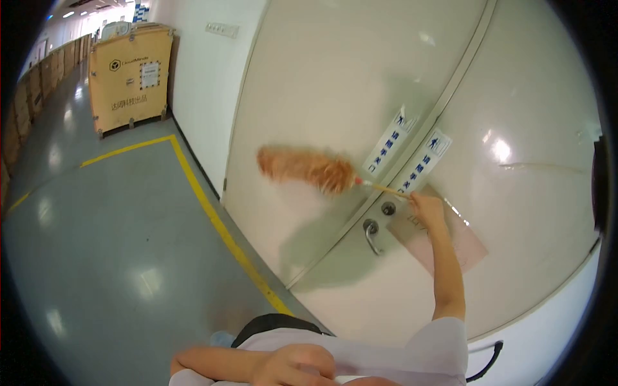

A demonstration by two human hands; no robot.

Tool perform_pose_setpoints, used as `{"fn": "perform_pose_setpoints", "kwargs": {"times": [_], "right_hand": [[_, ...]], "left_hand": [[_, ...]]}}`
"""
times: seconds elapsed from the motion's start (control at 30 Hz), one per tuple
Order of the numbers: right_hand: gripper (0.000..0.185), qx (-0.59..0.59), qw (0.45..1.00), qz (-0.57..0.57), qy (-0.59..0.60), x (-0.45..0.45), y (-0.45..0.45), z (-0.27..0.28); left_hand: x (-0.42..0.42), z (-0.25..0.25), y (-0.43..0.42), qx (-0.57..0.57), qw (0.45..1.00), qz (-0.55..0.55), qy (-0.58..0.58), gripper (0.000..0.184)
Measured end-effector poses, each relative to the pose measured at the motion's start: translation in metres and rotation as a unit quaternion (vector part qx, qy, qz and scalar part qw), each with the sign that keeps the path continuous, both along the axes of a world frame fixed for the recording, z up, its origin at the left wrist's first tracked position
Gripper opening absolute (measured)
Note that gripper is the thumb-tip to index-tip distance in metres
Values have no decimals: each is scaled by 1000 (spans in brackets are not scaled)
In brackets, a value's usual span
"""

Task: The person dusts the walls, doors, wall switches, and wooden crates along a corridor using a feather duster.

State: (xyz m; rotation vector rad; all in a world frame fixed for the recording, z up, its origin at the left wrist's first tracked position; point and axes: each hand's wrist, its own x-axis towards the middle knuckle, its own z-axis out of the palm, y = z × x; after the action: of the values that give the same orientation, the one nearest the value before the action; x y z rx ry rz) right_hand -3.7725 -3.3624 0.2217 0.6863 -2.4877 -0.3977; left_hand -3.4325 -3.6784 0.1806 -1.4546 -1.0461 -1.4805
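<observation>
My right hand (427, 208) is closed around the thin wooden handle of a feather duster (306, 170). The duster's fluffy orange-brown head points left and lies across the cream double door (309, 77); it is slightly blurred. Below the handle are a metal door handle (373, 238) and a round lock (388, 208). A clear plate (467, 248) on the right door leaf is partly behind my right forearm. My left hand (299, 365) is held at my chest with its fingers curled in, and I see nothing in it.
Two white-and-blue sign strips (389, 143) flank the door seam. A yellow line (215, 222) marks the grey floor (122, 238). A large wooden crate (131, 80) stands beside the white wall (209, 64), and more crates (40, 87) line the far left.
</observation>
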Motion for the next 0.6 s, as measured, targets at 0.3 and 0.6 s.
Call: {"fn": "perform_pose_setpoints", "kwargs": {"times": [0.3,0.6], "right_hand": [[33,-345,873,-7,344,-2,-3,191],[37,-362,861,12,356,-98,-59,244]], "left_hand": [[-32,8,-7,10,996,-83,31,12],[-53,5,-43,31,997,-63,33,12]]}}
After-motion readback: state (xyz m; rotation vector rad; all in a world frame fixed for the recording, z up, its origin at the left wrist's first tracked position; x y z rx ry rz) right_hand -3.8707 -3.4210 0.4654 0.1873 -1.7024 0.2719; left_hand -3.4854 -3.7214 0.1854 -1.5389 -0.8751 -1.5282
